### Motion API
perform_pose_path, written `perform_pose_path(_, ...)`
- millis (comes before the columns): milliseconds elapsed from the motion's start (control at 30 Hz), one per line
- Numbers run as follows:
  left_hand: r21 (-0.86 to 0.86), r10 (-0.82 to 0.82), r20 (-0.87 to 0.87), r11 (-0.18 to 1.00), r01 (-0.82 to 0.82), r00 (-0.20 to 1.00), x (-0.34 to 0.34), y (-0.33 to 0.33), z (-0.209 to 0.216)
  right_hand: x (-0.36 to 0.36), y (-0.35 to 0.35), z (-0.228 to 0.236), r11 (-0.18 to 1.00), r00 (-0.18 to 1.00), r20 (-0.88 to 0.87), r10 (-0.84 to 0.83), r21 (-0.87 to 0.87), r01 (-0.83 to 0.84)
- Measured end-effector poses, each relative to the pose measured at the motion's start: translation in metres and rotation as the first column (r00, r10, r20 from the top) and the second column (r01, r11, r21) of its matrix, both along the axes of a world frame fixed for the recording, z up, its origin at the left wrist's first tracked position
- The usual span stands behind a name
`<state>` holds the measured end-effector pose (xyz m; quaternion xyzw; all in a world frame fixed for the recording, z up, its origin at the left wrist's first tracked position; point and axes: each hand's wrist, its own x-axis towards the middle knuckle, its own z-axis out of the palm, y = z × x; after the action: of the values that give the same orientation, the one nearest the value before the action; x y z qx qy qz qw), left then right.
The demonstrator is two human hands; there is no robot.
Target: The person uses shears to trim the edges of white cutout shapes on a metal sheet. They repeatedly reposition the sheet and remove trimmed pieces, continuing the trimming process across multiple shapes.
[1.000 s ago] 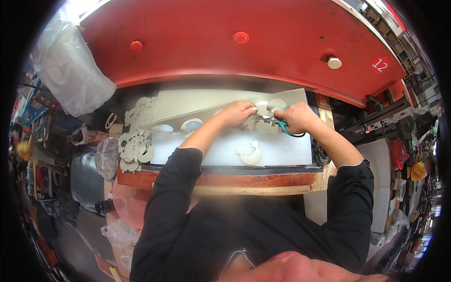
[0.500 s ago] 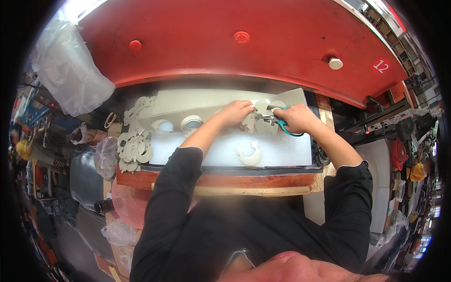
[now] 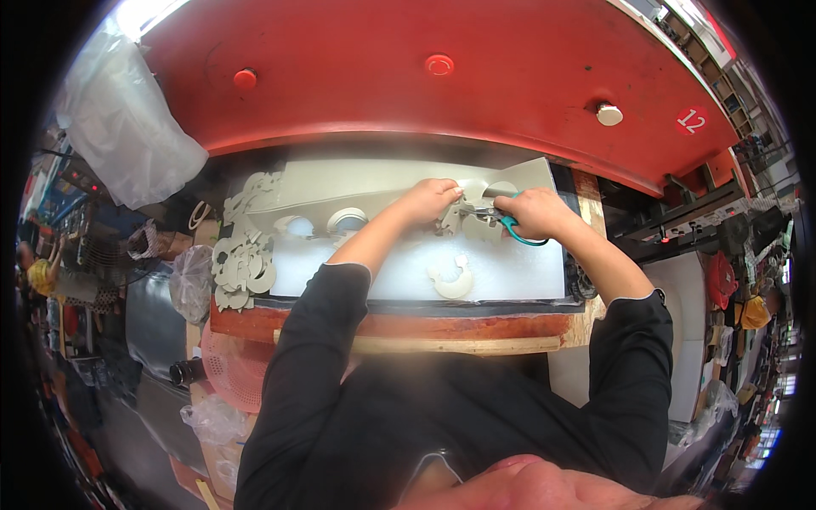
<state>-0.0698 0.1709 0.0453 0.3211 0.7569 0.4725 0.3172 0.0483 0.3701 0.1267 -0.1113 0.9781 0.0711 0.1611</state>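
Grey sheet material point(image 3: 484, 228) is pinched by the fingertips of the left hand point(image 3: 433, 201); to its right, teal-handled scissors point(image 3: 511, 224) are gripped in the closed fingers of the right hand point(image 3: 535, 214), their blades pointed at the shapes between, though actual contact cannot be told. Little has been shifted since moments ago: the same spot is held by both hands, so the same work is judged to be under way. On the table, a heap of cut pieces point(image 3: 245, 265) is stacked at the left, and a loose curved piece point(image 3: 454, 291) is laid on the white board point(image 3: 391, 274). The room is flanked by a clear plastic bag point(image 3: 132, 127) and a pink basket point(image 3: 225, 370) at left; a red machine panel point(image 3: 340, 85) is set beyond, with blurred clutter at right.
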Motion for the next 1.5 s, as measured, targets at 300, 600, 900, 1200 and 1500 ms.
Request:
perform_pose_path(300,0.057,-0.063,-0.290,0.995,0.083,0.955,-0.015,0.006,-0.018,-0.005,-0.005,0.008,0.998,1.000,0.023,0.009,0.065,-0.011)
perform_pose_path(600,0.009,-0.094,-0.192,0.995,0.098,0.977,-0.010,0.003,-0.010,-0.006,-0.005,0.009,0.999,0.998,0.058,0.004,0.052,-0.007)
perform_pose_path(900,-0.030,-0.099,-0.159,0.995,0.095,0.982,-0.007,0.002,0.000,-0.007,-0.006,0.014,0.999,0.998,0.068,-0.006,0.048,0.002)
perform_pose_path(1200,-0.058,-0.070,-0.148,0.996,0.062,0.986,-0.005,-0.001,0.005,-0.010,-0.014,0.018,0.996,0.998,0.065,0.000,0.093,-0.006)
perform_pose_path(1500,-0.049,-0.159,-0.421,0.987,0.152,0.893,-0.009,0.004,-0.004,-0.008,-0.007,0.018,0.999,0.997,0.071,0.005,0.048,-0.008)
